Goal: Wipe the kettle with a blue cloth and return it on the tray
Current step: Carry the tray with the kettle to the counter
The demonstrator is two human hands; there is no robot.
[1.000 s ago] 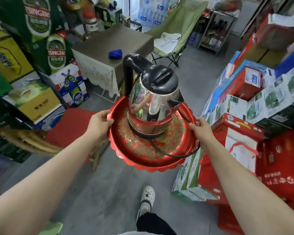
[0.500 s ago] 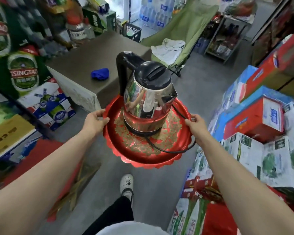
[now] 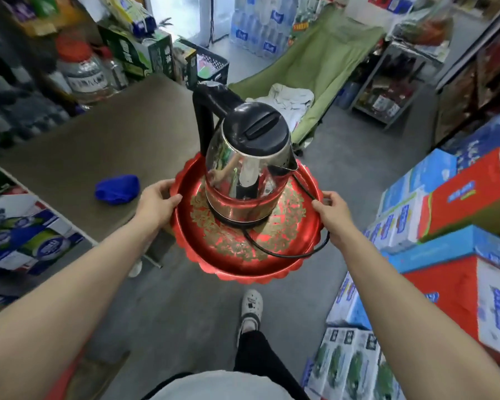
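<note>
A shiny steel kettle (image 3: 243, 174) with a black lid and handle stands upright on a round red tray (image 3: 243, 267) with a gold pattern. Its black cord loops over the tray's right side. My left hand (image 3: 156, 202) grips the tray's left rim and my right hand (image 3: 334, 215) grips its right rim, holding the tray in the air above the floor. A crumpled blue cloth (image 3: 117, 189) lies on the brown table (image 3: 113, 140), just left of my left hand.
Stacked cartons (image 3: 456, 226) line the right side. Beer boxes (image 3: 26, 238) and large bottles (image 3: 81, 73) crowd the left. A green folding cot (image 3: 315, 70) with white fabric stands beyond the table. My foot in a white shoe (image 3: 250, 310) is on the grey floor.
I have walked forward with the tray in both hands. The table and blue cloth have come much closer, now level with my left hand.
</note>
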